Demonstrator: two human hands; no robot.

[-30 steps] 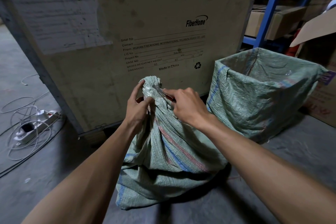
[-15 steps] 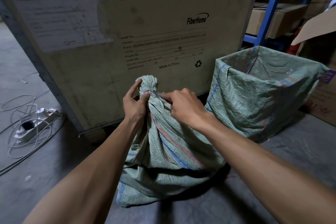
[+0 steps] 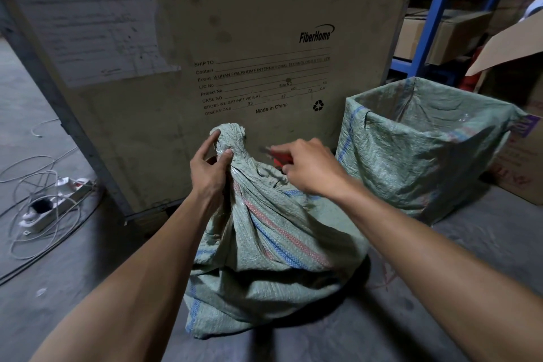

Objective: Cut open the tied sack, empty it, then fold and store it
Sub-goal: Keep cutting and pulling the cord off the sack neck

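Concrete floor [image 3: 440,288], left hand [image 3: 210,169] pinching the tied sack [image 3: 264,244] by its neck, right hand [image 3: 308,169] closed around a red-handled cutter [image 3: 279,157] — blade near those fingers, a slip cuts skin.

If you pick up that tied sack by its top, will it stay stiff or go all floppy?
Probably floppy: the sack sags in soft folds below the left hand gripping its neck. It looks partly full, so likely not very heavy. Its woven cloth may feel a bit slippery.

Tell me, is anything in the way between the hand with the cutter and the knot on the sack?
Nothing visible is. The right hand holds the red-handled cutter just right of the sack's tied neck, with only open air between. The left hand has its grip on the neck's far side, away from the blade.
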